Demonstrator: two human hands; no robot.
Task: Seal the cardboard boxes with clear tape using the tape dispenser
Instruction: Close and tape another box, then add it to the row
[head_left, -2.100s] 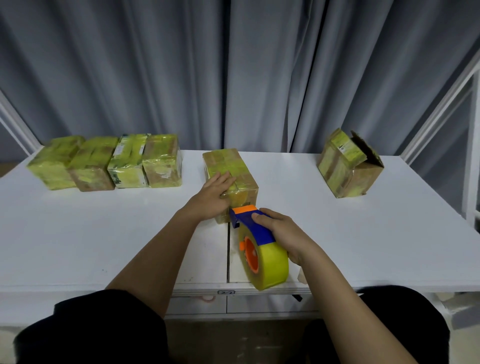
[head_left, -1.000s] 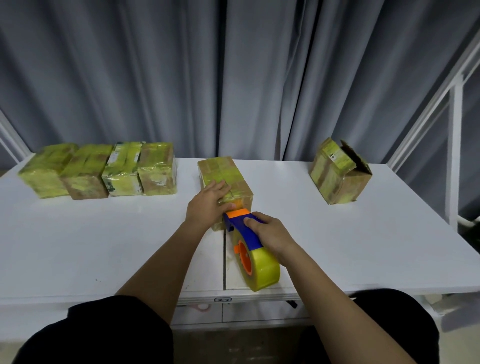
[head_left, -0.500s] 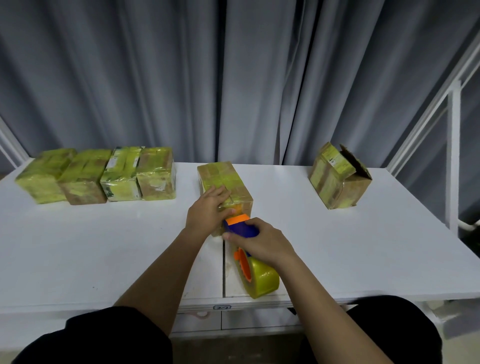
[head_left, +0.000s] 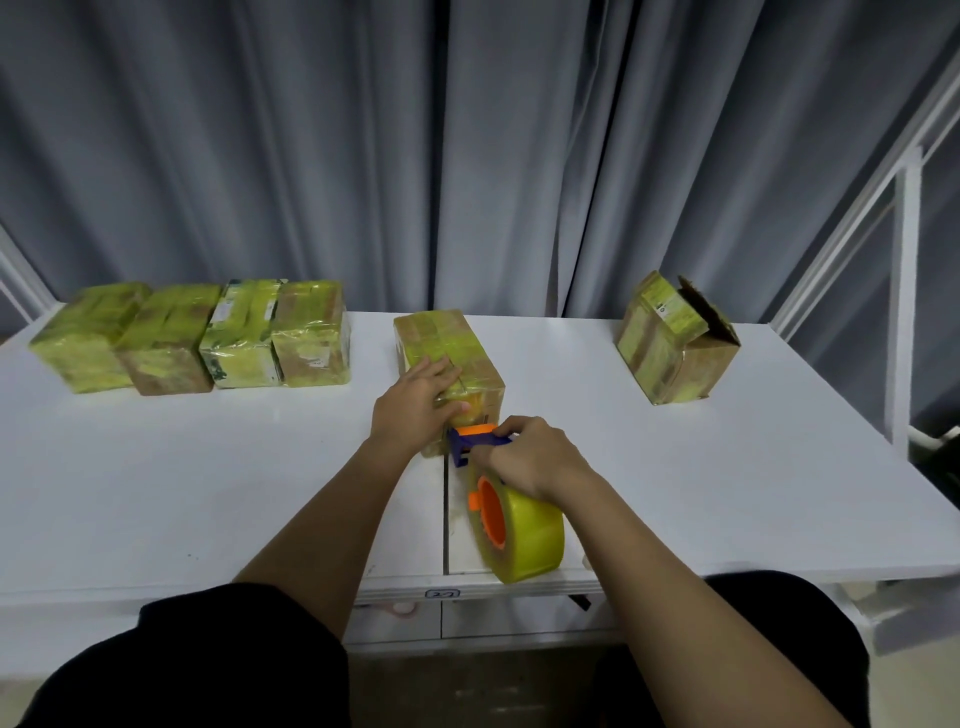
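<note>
A small white sticker (head_left: 442, 593) sits on the front edge of the white bench (head_left: 208, 467), at the seam where its two boards meet. It bears a short dark handwritten mark that looks like "2-7", though the strokes are too small to be sure. To the right of that sticker and far back on the bench, the open brown cardboard box wrapped in yellowish tape (head_left: 675, 348) carries a pale printed label (head_left: 662, 306) on its raised flap; its print is too fine to read. To the left and far back, the third taped box in the row of four (head_left: 241, 335) shows a white label strip (head_left: 223, 310), also unreadable.
</note>
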